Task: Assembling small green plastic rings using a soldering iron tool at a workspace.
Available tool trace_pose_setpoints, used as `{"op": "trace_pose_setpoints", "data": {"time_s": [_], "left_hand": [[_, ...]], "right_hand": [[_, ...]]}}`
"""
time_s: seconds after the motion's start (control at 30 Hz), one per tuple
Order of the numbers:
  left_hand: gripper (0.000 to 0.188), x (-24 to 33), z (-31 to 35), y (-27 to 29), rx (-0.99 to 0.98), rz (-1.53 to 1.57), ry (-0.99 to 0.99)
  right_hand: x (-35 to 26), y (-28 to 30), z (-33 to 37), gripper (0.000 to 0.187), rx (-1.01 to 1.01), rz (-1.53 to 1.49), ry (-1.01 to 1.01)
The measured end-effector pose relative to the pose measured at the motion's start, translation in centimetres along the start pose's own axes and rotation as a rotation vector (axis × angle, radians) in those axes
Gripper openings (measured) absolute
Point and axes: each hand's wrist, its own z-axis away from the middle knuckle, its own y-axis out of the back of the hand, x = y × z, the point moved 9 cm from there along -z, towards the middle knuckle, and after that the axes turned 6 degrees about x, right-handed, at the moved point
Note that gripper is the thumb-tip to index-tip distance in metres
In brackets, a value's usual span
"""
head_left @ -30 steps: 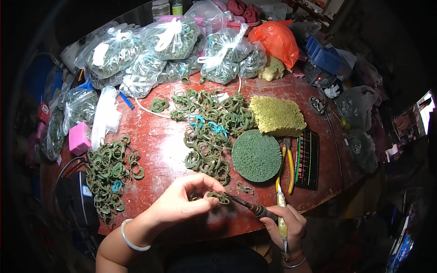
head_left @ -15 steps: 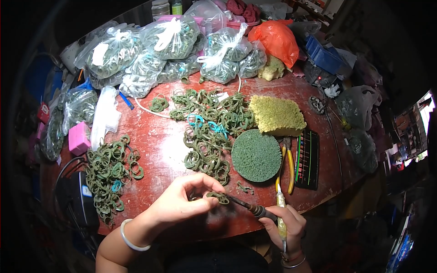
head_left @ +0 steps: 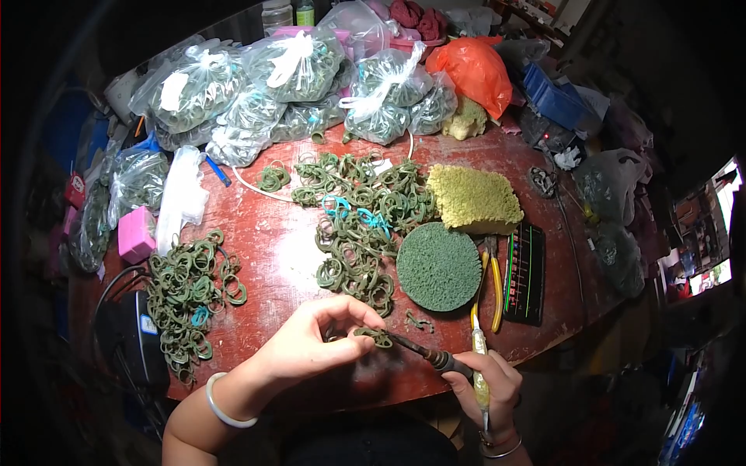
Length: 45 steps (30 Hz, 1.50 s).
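My left hand (head_left: 315, 342) pinches a small dark green ring-shaped piece (head_left: 376, 337) between thumb and fingertips. In my right hand (head_left: 497, 379) is a soldering iron (head_left: 444, 362) with a dark grip, its thin metal tip touching or almost touching the green piece. A slim tool with a yellowish handle (head_left: 479, 369) is also held upright in that hand, between the fingers. Beyond my hands spreads a heap of similar green rings (head_left: 357, 248), with a few bright blue ones among them. A second heap of rings (head_left: 186, 299) lies left of my forearm.
Right of the big heap sit a round green sponge-like pad (head_left: 439, 266), a yellow porous block (head_left: 474, 196), yellow-handled pliers (head_left: 496, 291) and a black panel (head_left: 524, 273). Knotted clear bags of green pieces (head_left: 303, 70) and a red bag (head_left: 470, 70) line the red table's (head_left: 256, 202) far edge.
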Motion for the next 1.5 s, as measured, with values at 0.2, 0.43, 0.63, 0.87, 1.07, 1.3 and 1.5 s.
{"op": "trace_pose_setpoints", "data": {"time_s": [0.2, 0.43, 0.63, 0.87, 1.07, 1.3, 1.5], "left_hand": [[0.021, 0.0, 0.0, 0.1, 0.001, -0.001, -0.015], [0.021, 0.3, 0.0, 0.1, 0.002, -0.034, -0.003], [0.022, 0.0, -0.1, 0.1, 0.032, 0.018, 0.031], [0.022, 0.2, -0.1, 0.0, 0.01, 0.0, 0.001], [0.022, 0.3, 0.0, 0.2, 0.019, -0.005, -0.005], [0.022, 0.4, 0.0, 0.0, 0.015, -0.008, -0.003], [0.022, 0.0, -0.1, 0.2, 0.039, 0.022, 0.051]], "right_hand": [[-0.1, 0.1, 0.0, 0.025, -0.001, -0.002, -0.003], [0.3, 0.7, 0.2, 0.024, 0.071, -0.052, -0.041], [0.2, 0.5, 0.2, 0.023, 0.02, -0.024, -0.049], [0.3, 0.4, 0.3, 0.027, 0.024, 0.008, 0.007], [0.0, 0.2, 0.1, 0.026, 0.017, 0.011, 0.015], [0.2, 0.4, 0.2, 0.026, 0.019, -0.007, -0.007], [1.2, 3.1, -1.5, 0.024, 0.226, 0.1, -0.03]]}}
